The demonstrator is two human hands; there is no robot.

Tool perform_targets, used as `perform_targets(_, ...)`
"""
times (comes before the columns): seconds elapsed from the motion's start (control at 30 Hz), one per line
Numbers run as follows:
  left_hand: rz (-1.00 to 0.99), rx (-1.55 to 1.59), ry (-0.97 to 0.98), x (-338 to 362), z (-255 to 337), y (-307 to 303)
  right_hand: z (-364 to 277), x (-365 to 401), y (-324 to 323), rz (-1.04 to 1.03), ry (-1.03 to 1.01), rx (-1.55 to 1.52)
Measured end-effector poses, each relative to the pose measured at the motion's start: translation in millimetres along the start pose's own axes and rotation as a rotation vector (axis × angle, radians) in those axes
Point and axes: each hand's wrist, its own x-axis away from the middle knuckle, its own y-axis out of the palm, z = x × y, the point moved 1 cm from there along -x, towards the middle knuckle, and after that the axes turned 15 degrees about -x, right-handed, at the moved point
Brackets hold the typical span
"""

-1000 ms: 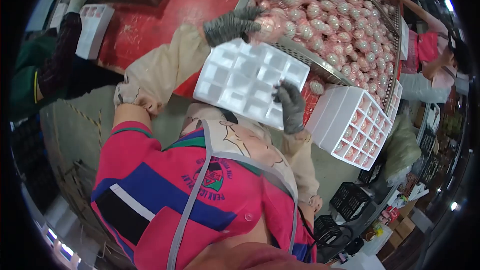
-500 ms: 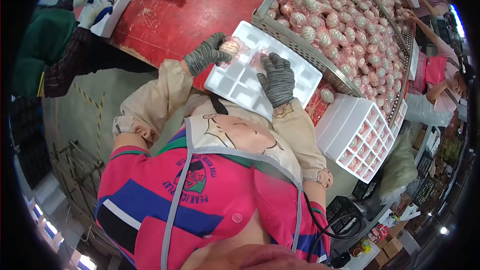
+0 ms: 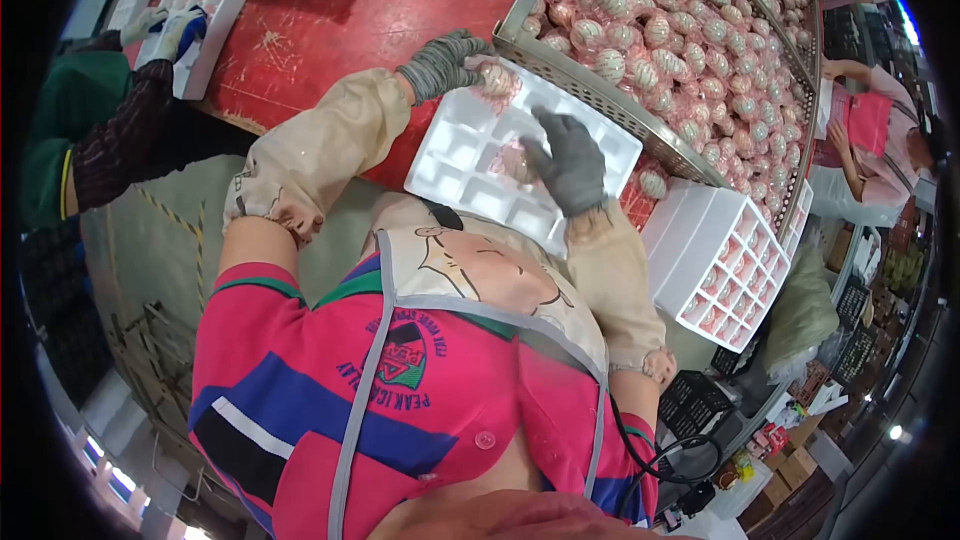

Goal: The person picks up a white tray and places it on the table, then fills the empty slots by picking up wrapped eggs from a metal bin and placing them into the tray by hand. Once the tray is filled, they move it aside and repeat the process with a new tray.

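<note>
A white foam tray (image 3: 450,168) with square compartments lies slanted on the red table in front of me. My left hand (image 3: 442,65), in a grey striped glove, is at its upper left corner, with its fingers closed on a round piece in pink netting (image 3: 494,83). Above the tray's middle is my right hand (image 3: 572,162), also gloved in grey and slightly blurred, its thumb and fingers apart. Another pink-netted piece (image 3: 514,163) sits in a compartment beside its fingertips.
A large metal bin (image 3: 600,90) of netted round pieces borders the tray's far right side. Filled foam trays (image 3: 690,240) stand at the right. At the left, a co-worker's gloved hands (image 3: 170,30) are over another tray. Another person (image 3: 880,130) is at the far right.
My left hand has moved up and right with the netted piece, to the tray's upper corner. My right hand has shifted slightly and opened away from the piece now in the compartment.
</note>
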Motion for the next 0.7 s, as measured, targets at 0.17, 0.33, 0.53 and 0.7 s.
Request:
perform_targets(0.17,-0.04,-0.203,0.017,0,1,2,-4,-73,31,-0.178,0.073,0.143)
perform_targets(0.33,-0.078,-0.258,-0.111,3,0,0,20,-100,64,-0.122,0.041,0.236)
perform_targets(0.53,-0.212,-0.503,-0.247,-8,4,5,50,-116,102,0.095,-0.014,0.189)
perform_targets(0.7,-0.397,-0.503,-0.275,-20,24,-11,31,-108,71,-0.119,-0.012,0.241)
